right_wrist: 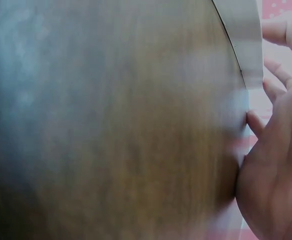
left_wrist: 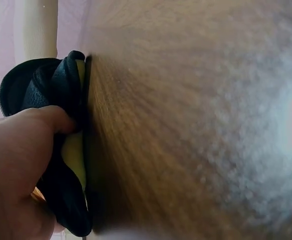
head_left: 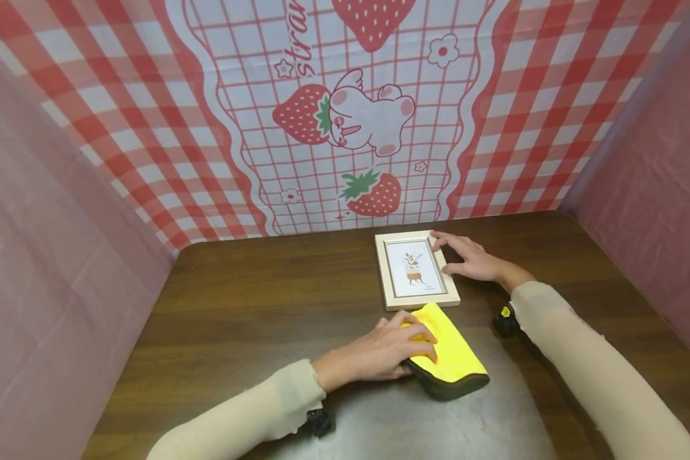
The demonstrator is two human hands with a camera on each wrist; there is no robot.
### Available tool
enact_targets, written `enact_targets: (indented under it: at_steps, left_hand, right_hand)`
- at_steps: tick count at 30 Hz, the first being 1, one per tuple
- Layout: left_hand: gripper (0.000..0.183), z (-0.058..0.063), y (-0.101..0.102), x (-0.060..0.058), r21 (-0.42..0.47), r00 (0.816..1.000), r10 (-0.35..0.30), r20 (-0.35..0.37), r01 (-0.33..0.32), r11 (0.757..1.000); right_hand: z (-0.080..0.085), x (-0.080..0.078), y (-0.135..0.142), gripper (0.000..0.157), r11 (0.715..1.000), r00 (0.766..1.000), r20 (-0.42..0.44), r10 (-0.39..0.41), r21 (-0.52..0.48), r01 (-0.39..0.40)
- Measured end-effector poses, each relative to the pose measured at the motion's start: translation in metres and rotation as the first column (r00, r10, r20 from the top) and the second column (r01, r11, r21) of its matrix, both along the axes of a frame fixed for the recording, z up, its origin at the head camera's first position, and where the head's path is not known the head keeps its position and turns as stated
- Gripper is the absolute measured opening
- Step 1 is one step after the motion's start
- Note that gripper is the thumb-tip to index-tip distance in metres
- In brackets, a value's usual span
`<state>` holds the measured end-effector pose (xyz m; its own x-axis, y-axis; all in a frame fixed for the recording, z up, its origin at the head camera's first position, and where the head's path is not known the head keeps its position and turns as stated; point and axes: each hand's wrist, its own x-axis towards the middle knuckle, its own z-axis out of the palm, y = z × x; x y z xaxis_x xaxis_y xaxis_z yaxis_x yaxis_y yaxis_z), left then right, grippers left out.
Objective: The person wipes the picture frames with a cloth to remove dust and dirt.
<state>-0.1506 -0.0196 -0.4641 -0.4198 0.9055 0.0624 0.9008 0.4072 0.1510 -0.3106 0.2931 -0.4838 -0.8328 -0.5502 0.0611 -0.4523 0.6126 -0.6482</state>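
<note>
My left hand (head_left: 388, 350) grips a folded cloth (head_left: 451, 351), bright yellow on top with a dark edge, on the wooden table in front of me. In the left wrist view the thumb presses into the dark folds of the cloth (left_wrist: 68, 195), which lie against the tabletop. Just beyond the cloth lies a cream picture frame (head_left: 383, 268) holding a print of a potted plant. At its right side my right hand (head_left: 471, 257) rests with spread, relaxed fingers touching the border. The right wrist view catches the side of the frame (right_wrist: 243, 45) near those fingers.
The dark wooden table (head_left: 253, 300) runs back to a red-and-white checked cloth backdrop (head_left: 207, 128) with strawberry prints. Pink fabric walls stand at the left (head_left: 52, 255) and right (head_left: 650, 172). A glossy bright patch shows on the table at the front.
</note>
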Motion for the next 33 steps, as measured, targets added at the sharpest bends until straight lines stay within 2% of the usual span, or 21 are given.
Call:
enact_targets:
  at_steps: [4, 9, 14, 19, 25, 33]
  left_hand:
    - [0.043, 0.0, -0.002, -0.001, 0.017, 1.0, -0.003, 0.0, 0.003, 1.0]
    - [0.042, -0.001, -0.004, -0.002, 0.053, 0.999, 0.002, 0.034, -0.004, 0.999]
    - [0.041, 0.003, -0.006, -0.003, 0.076, 0.999, -0.001, 0.048, -0.002, 0.997]
    - [0.042, 0.008, -0.01, -0.005, 0.098, 1.0, -0.005, 0.022, 0.003, 0.995]
    - [0.045, 0.014, -0.02, -0.006, 0.146, 1.0, -0.001, 0.016, -0.001, 0.989]
    - [0.039, 0.028, -0.036, -0.014, 0.274, 0.997, 0.034, 0.065, -0.05, 0.96]
  right_hand:
    - [-0.005, -0.002, 0.002, 0.043, 1.0, 0.999, -0.037, 0.018, -0.016, -0.018]
    - [-0.011, -0.006, 0.003, 0.042, 0.998, 0.998, -0.056, 0.039, -0.051, -0.042]
    - [-0.008, -0.005, 0.001, 0.039, 0.999, 1.0, -0.022, 0.02, -0.026, -0.02]
    - [0.002, -0.002, -0.002, 0.04, 1.0, 0.999, 0.041, -0.003, 0.012, 0.003]
    - [0.002, -0.003, -0.003, 0.039, 0.999, 0.998, 0.059, -0.02, 0.048, 0.017]
    - [0.005, -0.001, -0.004, 0.044, 0.998, 0.996, 0.083, -0.029, 0.061, 0.024]
